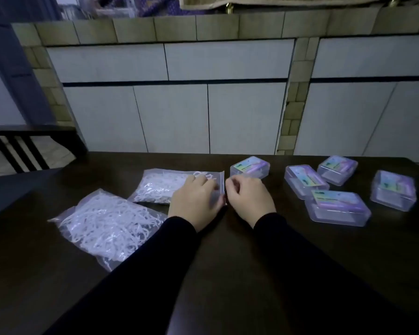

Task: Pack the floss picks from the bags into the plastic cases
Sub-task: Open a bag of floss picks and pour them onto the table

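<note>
Far left of both hands a nearer bag (108, 228) of white floss picks lies flat on the dark table (228, 274). The left hand (195, 198) rests on the mouth end of the farther bag (169, 187), fingers curled over its edge (grip hard to judge). Touching it, the right hand (248, 198) pinches that bag's corner. Five lidded plastic cases (338, 206) sit behind and to its right.
</note>
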Tool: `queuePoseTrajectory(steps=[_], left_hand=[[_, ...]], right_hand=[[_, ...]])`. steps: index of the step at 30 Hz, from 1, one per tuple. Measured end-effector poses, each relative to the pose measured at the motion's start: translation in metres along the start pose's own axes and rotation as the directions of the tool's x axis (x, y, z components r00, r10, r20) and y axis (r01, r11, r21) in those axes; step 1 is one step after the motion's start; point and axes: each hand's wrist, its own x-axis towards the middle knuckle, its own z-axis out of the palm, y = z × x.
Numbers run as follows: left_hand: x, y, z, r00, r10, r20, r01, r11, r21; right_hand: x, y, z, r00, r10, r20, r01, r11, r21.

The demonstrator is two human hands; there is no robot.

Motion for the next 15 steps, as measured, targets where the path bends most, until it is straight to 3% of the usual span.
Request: queuePoseTrajectory(steps=[4, 8, 13, 15], left_hand=[[0.003, -0.005, 0.004, 0.999, 0.000, 0.036, 0.004, 0.996, -0.092], [0.005, -0.004, 0.003, 0.997, -0.019, 0.073, 0.027, 0.993, -0.113], [0.006, 0.012, -0.008, 0.975, -0.106, 0.194, 0.134, 0.981, -0.140], [0.006, 0.013, -0.017, 0.949, -0.145, 0.279, 0.202, 0.961, -0.188]], right_hand=[[0.018, 0.000, 0.006, 0.981, 0.123, 0.149, -0.109, 0.989, -0.101], [0.029, 0.000, 0.014, 0.975, 0.139, 0.170, -0.114, 0.982, -0.152], [0.027, -0.002, 0.013, 0.963, 0.157, 0.221, -0.140, 0.986, -0.092], [0.020, -0.002, 0.009, 0.963, 0.121, 0.239, -0.134, 0.990, 0.039]])
